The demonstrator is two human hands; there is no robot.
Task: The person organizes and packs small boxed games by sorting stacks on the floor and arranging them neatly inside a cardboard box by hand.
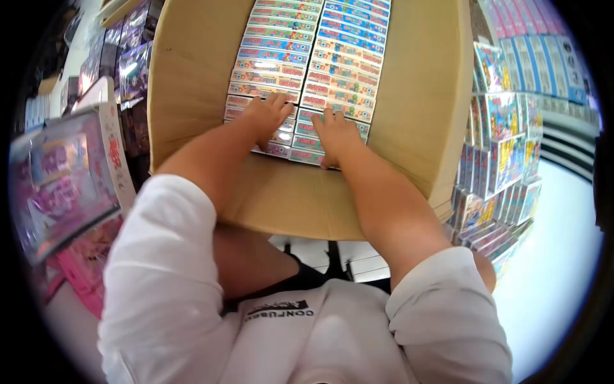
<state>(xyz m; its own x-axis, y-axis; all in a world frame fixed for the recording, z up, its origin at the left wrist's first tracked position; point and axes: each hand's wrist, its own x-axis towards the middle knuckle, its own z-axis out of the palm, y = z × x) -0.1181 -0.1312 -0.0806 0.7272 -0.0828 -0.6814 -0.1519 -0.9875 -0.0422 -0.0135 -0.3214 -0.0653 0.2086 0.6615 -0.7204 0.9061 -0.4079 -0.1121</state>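
In a large cardboard carton [195,77], slim printed game boxes [341,75] stand packed in two columns, their narrow sides facing up. My left hand [265,120] rests on the near boxes of the left column, fingers apart and reaching forward, thumb nearer me. On the near end of the right column lies my right hand [339,136], its fingers spread over the box edges. Both hands touch the boxes; none is lifted. Palms and part of the near rows are hidden under the hands.
A carton flap [294,205] folds toward me above my legs. At right stand stacks of colourful boxes [505,118], with blue and white packages [543,64] behind. Clear-fronted packages [61,169] and a pink item [89,256] are at left.
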